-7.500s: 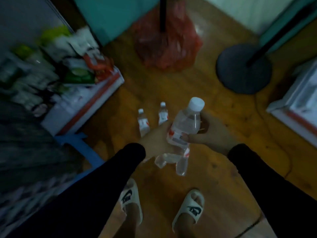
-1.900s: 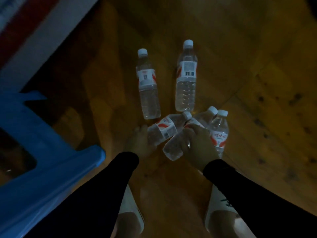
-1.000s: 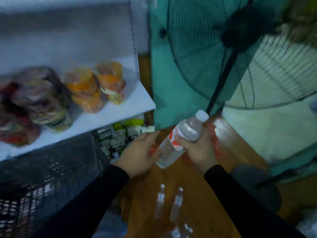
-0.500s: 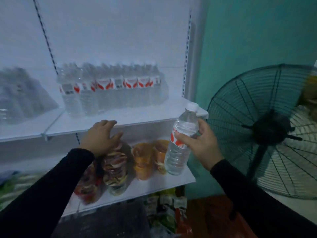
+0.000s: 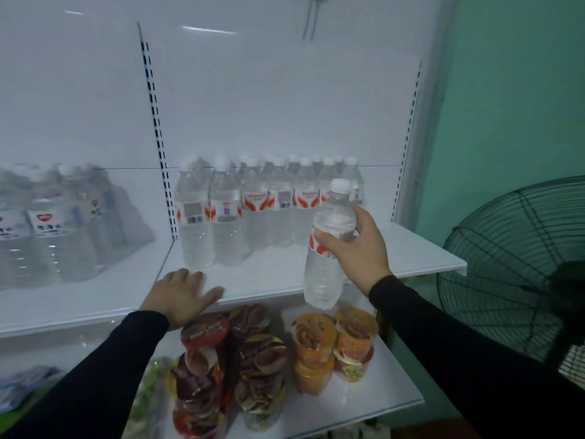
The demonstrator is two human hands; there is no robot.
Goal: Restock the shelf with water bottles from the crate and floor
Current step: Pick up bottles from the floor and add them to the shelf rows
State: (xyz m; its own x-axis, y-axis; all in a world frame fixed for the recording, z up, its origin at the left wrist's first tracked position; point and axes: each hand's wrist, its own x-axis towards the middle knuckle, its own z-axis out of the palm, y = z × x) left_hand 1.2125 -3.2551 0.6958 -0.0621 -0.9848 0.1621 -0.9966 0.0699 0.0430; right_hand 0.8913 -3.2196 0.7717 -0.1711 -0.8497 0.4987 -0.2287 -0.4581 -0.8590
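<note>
A clear ribbed plastic bottle [image 5: 327, 245] with a white cap and red-white label is gripped around its middle by the right hand [image 5: 359, 251], upright, just in front of the white shelf's [image 5: 421, 251] edge. The left hand [image 5: 180, 296] is laid flat, fingers spread, on that edge. Rows of like bottles [image 5: 259, 210] stand at the back; bare shelf lies to their right. Stacked cups [image 5: 316, 346] sit below. A wire fan [image 5: 519, 267] stands at right.
</note>
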